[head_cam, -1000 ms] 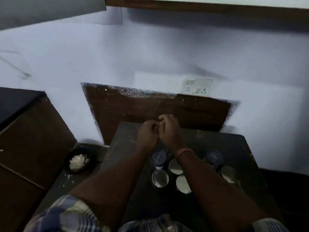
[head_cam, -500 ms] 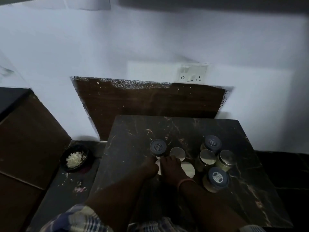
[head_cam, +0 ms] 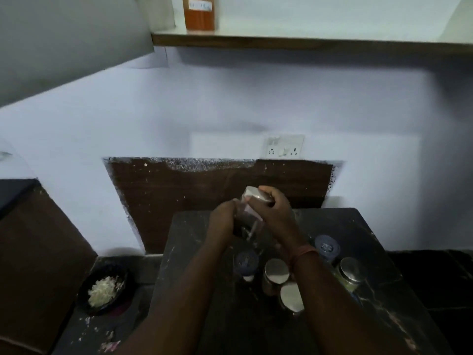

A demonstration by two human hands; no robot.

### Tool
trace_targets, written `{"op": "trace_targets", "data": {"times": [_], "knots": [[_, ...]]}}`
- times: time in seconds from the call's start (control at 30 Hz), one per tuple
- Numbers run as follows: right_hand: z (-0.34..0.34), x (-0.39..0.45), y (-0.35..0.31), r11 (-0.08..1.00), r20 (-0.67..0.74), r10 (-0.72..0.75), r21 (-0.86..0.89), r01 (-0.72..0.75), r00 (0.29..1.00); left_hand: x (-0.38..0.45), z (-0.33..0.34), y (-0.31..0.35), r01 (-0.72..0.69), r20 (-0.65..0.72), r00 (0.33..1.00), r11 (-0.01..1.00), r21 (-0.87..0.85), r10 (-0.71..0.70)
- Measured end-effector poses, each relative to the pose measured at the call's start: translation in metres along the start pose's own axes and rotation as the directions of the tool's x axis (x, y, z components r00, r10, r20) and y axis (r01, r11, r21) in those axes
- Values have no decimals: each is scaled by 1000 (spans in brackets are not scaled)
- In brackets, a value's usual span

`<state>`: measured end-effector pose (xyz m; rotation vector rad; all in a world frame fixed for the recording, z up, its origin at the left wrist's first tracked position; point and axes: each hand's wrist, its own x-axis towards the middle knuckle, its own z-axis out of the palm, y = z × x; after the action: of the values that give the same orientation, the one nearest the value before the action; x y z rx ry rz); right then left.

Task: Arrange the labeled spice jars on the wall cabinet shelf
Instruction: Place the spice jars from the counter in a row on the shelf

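A glass spice jar (head_cam: 249,216) with a silver lid is lifted above the dark marble slab (head_cam: 378,290), tilted away from me. My right hand (head_cam: 275,213) grips it near the lid and my left hand (head_cam: 222,221) holds its lower body. Several more jars stand on the slab below: a blue-lidded jar (head_cam: 246,262), two silver-lidded jars (head_cam: 276,275) (head_cam: 291,297), another blue-lidded jar (head_cam: 327,247) and a silver-lidded jar (head_cam: 352,271) at the right. The wall cabinet shelf (head_cam: 307,42) runs along the top, with an orange-brown labeled jar (head_cam: 199,12) standing on it.
A black bowl (head_cam: 105,290) of white bits sits on the lower counter at the left. A brown cabinet side (head_cam: 38,252) stands further left. A wall socket (head_cam: 284,147) is above the brown backsplash (head_cam: 179,190). An open grey cabinet door (head_cam: 64,42) hangs at top left.
Both hands came up from the slab with a silver-lidded jar between them. The camera has tilted upward, bringing the shelf into view.
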<state>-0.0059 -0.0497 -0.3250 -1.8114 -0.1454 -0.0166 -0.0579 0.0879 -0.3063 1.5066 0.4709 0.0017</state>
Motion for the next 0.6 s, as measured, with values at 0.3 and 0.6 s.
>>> {"op": "trace_targets", "data": {"times": [0.3,0.6], "knots": [[-24,37,-115,983,72,59,169,-71,996,13,8,65,-451,217,875,891,42,433],[-68,50,-152,781,256,-153,623,-42,954,15,17,137,-144,295,833,699,-701,468]]}}
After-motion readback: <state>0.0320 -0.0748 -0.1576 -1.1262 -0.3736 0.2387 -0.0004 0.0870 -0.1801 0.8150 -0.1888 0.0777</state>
